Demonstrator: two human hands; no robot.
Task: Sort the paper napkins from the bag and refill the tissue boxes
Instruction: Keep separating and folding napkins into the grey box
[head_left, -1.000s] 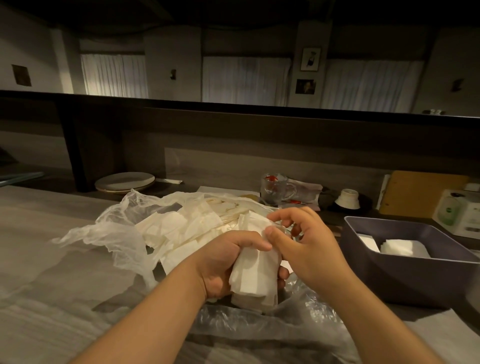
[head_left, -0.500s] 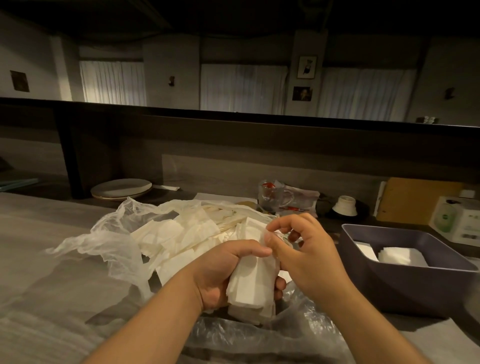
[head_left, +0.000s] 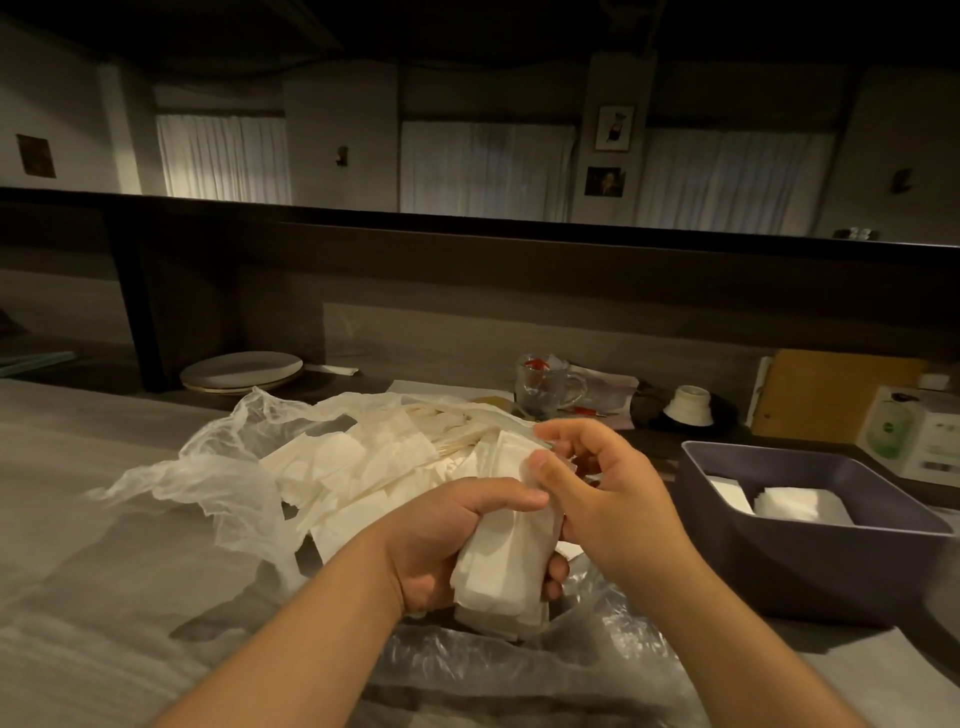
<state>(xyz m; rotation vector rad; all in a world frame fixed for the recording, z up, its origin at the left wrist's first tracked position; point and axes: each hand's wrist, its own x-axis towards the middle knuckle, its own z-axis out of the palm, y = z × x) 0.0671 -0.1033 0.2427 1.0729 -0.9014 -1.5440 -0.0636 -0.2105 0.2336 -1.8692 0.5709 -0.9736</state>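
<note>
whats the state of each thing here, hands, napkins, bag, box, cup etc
left hand: grips an upright stack of napkins
right hand: thumb and fingers pinch the stack's top edge
napkin stack: held above the counter
plastic bag: open, crumpled, loose napkins lying in it
purple box: open-topped, a few napkins at the bottom
glass mug: upright
plates: stacked

bag (head_left: 208, 483) of napkins (head_left: 363, 467) on counter (head_left: 78, 519), tissue box (head_left: 810, 561) to its right, plates (head_left: 241, 370) behind

One head-worn wide-angle camera is looking forward and down. It is sitting close over the counter (head_left: 104, 519), facing the curtained far wall (head_left: 483, 166).
</note>
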